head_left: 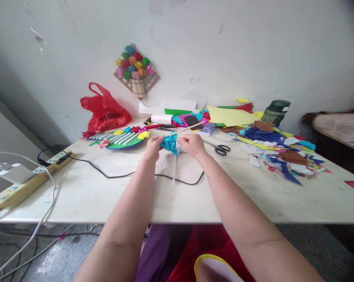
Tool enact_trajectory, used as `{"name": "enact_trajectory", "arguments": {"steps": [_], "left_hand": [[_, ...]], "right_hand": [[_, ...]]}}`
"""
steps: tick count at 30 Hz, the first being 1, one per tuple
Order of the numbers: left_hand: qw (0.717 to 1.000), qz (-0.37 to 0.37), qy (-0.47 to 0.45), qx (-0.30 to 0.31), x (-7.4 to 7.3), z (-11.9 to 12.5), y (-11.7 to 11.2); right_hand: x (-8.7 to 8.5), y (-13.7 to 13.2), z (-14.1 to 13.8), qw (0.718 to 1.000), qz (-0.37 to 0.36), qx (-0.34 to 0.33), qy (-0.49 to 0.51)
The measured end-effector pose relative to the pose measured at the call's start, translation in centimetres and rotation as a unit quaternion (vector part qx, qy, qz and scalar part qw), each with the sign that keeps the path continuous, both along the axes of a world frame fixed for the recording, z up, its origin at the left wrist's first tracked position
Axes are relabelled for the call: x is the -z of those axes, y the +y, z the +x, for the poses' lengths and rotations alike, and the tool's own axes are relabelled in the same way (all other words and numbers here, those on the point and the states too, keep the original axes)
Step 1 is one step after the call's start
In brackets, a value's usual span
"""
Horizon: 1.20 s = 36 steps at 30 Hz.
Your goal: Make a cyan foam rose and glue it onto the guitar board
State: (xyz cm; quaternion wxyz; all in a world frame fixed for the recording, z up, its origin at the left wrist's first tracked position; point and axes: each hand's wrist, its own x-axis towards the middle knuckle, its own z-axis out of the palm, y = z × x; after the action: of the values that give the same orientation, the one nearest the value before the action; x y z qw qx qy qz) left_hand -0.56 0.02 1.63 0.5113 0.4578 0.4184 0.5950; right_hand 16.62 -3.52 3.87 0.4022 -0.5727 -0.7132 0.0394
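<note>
A bunched piece of bright blue crepe paper (170, 145) is held above the middle of the table. My left hand (155, 147) pinches its left side with closed fingers. At its right edge, my right hand (192, 144) is closed, the fingertips pressed together against the paper. A thin wooden stick (191, 127) slants up to the right from the top of the paper, passing just above my right fingers. Below the paper hangs a pale, translucent rod (174, 170); its upper end is hidden. Black-handled scissors (220, 149) lie right of my right hand.
A green round craft panel (126, 144) with paper flowers lies left. Behind are a red plastic bag (106, 109), coloured paper and a phone (193, 121). Paper scraps (294, 156) and a dark bottle (275, 112) are right. A black cable (106, 175) crosses from a power strip (27, 184).
</note>
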Motion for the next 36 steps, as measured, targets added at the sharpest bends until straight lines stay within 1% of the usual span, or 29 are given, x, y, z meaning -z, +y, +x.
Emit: {"name": "enact_trajectory", "arguments": {"steps": [2,3,6,8,9,11,13,16,19,22,26,28,30,32,34,36], "left_hand": [[1.0,-0.001,-0.01,0.011,0.0,0.2,-0.2],[1.0,-0.001,-0.012,0.016,0.0,0.3,-0.3],[0.999,0.001,-0.006,0.04,0.0,0.7,-0.6],[0.999,0.001,0.002,0.052,0.0,0.9,-0.8],[0.998,0.002,0.004,0.056,0.1,1.0,-0.9],[0.998,0.003,-0.001,0.06,0.1,1.1,-1.0],[0.998,0.005,-0.007,0.066,0.1,1.1,-1.0],[0.997,0.006,-0.015,0.075,0.1,1.1,-1.0],[0.998,0.0,-0.025,0.064,0.1,1.1,-0.8],[0.998,-0.008,-0.025,0.052,0.3,1.0,-0.6],[0.998,-0.007,-0.02,0.059,0.5,0.8,-0.5],[0.998,-0.007,-0.005,0.057,0.4,0.8,-0.6],[0.998,-0.003,0.018,0.052,0.3,0.7,-0.8],[0.998,0.004,0.042,0.049,0.1,0.8,-1.0],[0.997,0.015,0.062,0.052,0.0,0.8,-1.1],[0.995,0.027,0.078,0.061,-0.1,0.9,-1.2]], "right_hand": [[0.2,0.4,-0.4,0.994,-0.056,-0.024,0.09],[0.3,0.5,-0.5,0.985,-0.08,-0.045,0.144],[0.4,0.8,-0.7,0.937,-0.139,-0.11,0.301],[0.5,0.8,-0.8,0.906,-0.165,-0.126,0.37],[0.6,0.8,-0.9,0.895,-0.172,-0.126,0.391],[0.8,0.9,-1.0,0.884,-0.179,-0.118,0.415],[0.9,0.9,-1.0,0.88,-0.182,-0.105,0.426],[1.0,1.0,-1.0,0.882,-0.179,-0.092,0.426],[0.9,1.0,-0.9,0.893,-0.166,-0.099,0.406],[1.0,1.2,-0.8,0.92,-0.136,-0.104,0.352],[1.0,1.3,-0.6,0.977,-0.061,-0.071,0.19],[0.9,1.0,-0.6,0.994,-0.019,-0.048,0.101],[0.6,0.5,-0.6,0.999,0.016,-0.026,0.017],[0.4,0.1,-0.5,0.998,0.037,-0.007,-0.053],[0.1,-0.2,-0.2,0.995,0.055,-0.003,-0.089],[-0.1,-0.1,0.2,0.991,0.081,-0.016,-0.101]]}}
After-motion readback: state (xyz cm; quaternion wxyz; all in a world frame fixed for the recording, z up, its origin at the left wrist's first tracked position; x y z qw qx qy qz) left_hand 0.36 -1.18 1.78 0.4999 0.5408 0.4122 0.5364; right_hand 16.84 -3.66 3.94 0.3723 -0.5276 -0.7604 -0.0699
